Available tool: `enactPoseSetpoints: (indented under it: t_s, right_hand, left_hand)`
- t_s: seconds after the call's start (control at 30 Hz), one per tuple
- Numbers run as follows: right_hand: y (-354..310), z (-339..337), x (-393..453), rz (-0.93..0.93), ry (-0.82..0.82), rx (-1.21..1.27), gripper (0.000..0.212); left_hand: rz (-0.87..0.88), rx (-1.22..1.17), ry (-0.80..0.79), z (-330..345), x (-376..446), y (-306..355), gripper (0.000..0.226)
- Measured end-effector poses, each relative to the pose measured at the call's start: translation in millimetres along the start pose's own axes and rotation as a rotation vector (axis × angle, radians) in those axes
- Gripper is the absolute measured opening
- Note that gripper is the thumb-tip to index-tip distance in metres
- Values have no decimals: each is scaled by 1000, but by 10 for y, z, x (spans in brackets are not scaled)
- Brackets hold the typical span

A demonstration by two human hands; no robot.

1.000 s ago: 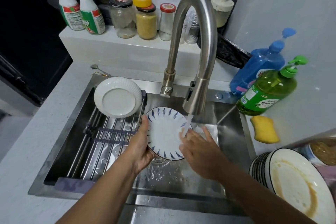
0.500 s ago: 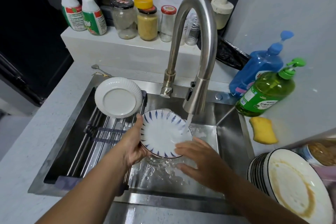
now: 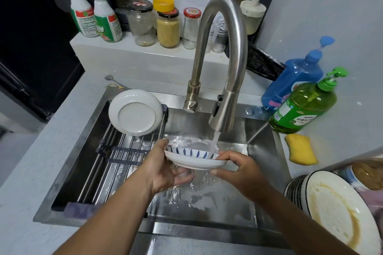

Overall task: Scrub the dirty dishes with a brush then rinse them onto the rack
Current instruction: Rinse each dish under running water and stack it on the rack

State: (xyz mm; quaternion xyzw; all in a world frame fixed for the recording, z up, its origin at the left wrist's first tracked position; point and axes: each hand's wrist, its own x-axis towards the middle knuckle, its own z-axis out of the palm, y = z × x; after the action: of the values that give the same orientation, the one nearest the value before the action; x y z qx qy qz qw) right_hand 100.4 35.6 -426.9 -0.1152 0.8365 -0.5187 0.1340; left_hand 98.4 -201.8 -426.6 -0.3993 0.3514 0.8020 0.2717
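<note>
Two hands hold one blue-striped plate (image 3: 193, 160) nearly flat under the tap stream.
Left hand (image 3: 165, 168) grips its rack-side rim, right hand (image 3: 236, 166) pinches the opposite rim; rack (image 3: 116, 163) lies left.

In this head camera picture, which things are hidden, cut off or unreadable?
- Inside of the blue-striped plate: seen almost edge-on, so its cleanliness cannot be judged.
- Left hand fingers: partly under the plate.
- Sink drain: covered by plate and splashing water.
- Stack of dirty plates: cut off by the right edge; count unclear.
- Green soap bottle label: text too small.
- No brush visible.
</note>
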Motion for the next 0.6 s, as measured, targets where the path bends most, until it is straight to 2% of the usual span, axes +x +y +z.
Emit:
enactPoseSetpoints:
  t_s: [0.17, 0.3, 0.47, 0.6]
  right_hand:
    - [-152, -188, 120, 164, 18, 333, 23]
    - [-170, -318, 112, 231, -11, 394, 24]
    - [-109, -369, 49, 271, 11, 424, 30]
    - [-81, -157, 25, 243, 77, 453, 39]
  left_hand:
    - [184, 176, -69, 47, 113, -87, 89]
    - [233, 230, -119, 88, 177, -166, 94]
    - [224, 303, -150, 49, 191, -322, 84]
    - [319, 296, -59, -77, 112, -378, 77]
